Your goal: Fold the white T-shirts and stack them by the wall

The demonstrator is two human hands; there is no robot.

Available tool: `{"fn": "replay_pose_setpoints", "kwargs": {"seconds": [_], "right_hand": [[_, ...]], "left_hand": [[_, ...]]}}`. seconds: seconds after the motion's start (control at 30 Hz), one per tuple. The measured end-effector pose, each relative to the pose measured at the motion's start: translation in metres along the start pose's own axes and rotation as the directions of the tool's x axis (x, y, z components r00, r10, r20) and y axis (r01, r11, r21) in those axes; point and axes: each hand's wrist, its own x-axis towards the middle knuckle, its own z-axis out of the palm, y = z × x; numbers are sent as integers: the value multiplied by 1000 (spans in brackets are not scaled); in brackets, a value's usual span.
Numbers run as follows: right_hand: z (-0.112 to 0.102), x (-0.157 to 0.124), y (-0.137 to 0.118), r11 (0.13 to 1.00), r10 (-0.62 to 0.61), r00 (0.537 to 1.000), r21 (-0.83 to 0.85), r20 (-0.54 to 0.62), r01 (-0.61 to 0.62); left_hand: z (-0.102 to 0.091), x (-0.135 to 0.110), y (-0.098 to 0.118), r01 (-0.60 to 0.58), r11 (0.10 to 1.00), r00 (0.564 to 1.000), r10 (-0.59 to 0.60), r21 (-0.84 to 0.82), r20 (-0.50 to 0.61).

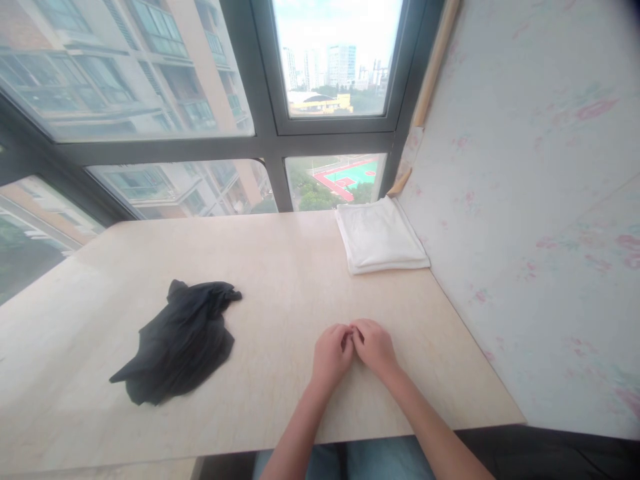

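Note:
My left hand (331, 352) and my right hand (374, 345) rest side by side on the pale stone table (280, 280), fingers curled in and knuckles touching each other. Nothing shows inside either fist. A crumpled black garment (180, 341) lies on the table to the left of my hands, well apart from them. A folded white cloth (379, 237) lies flat at the far right corner, against the wall.
Large windows (200, 100) with dark frames run along the far and left sides of the table. A wall with faded floral paper (525, 200) closes the right side. The table's near edge (350, 437) is just above my lap.

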Motion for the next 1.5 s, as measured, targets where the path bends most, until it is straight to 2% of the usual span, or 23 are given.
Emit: {"fn": "replay_pose_setpoints", "kwargs": {"seconds": [0.53, 0.73, 0.8, 0.87, 0.93, 1.0, 1.07, 1.1, 1.13, 1.17, 1.23, 1.27, 1.3, 1.33, 1.4, 1.5], "right_hand": [[5, -3, 4, 998, -64, 995, -31, -79, 61], [6, -5, 7, 997, -83, 991, -4, -105, 83], [6, -6, 8, 996, -81, 991, 13, -109, 83], [6, -6, 8, 997, -71, 991, 32, -114, 75], [7, -6, 7, 997, -63, 991, 44, -122, 69], [7, -6, 7, 996, -62, 990, 49, -125, 68], [7, -5, 7, 997, -59, 990, 51, -126, 66], [7, -5, 7, 997, -57, 991, 52, -125, 64], [7, -5, 7, 997, -54, 991, 54, -123, 61], [7, -5, 7, 997, -52, 991, 57, -121, 59], [7, -4, 6, 997, -48, 992, 59, -117, 55], [7, -4, 6, 997, -46, 992, 59, -115, 53], [7, -4, 5, 997, -45, 992, 58, -114, 51], [7, -4, 5, 997, -43, 993, 57, -113, 50], [7, -4, 5, 997, -44, 993, 55, -110, 50], [6, -4, 5, 997, -49, 993, 46, -109, 54]], "left_hand": [[3, -3, 0, -21, 1000, 999, 21, -1, -29], [-2, 0, -4, 26, 999, 997, -28, -19, -66], [-15, 6, -13, 73, 997, 990, -72, 8, -121], [-40, 11, -26, 139, 988, 970, -120, 73, -212], [-76, 12, -43, 208, 966, 939, -153, 153, -308], [-120, 9, -61, 279, 922, 909, -163, 269, -384], [-167, -1, -81, 394, 744, 881, -138, 540, -452], [-189, -8, -91, 460, 641, 864, -163, 614, -476], [-210, -15, -102, 548, 545, 825, -224, 635, -520], [-228, -23, -112, 637, 462, 767, -304, 617, -565], [-255, -38, -131, 727, 371, 684, -467, 578, -561], [-262, -44, -138, 742, 350, 661, -526, 572, -536], [-265, -50, -143, 736, 342, 660, -553, 584, -509], [-265, -54, -146, 713, 347, 681, -549, 609, -485], [-256, -57, -146, 636, 378, 760, -458, 673, -460], [-225, -54, -133, 495, 467, 869, -283, 733, -407]]}}
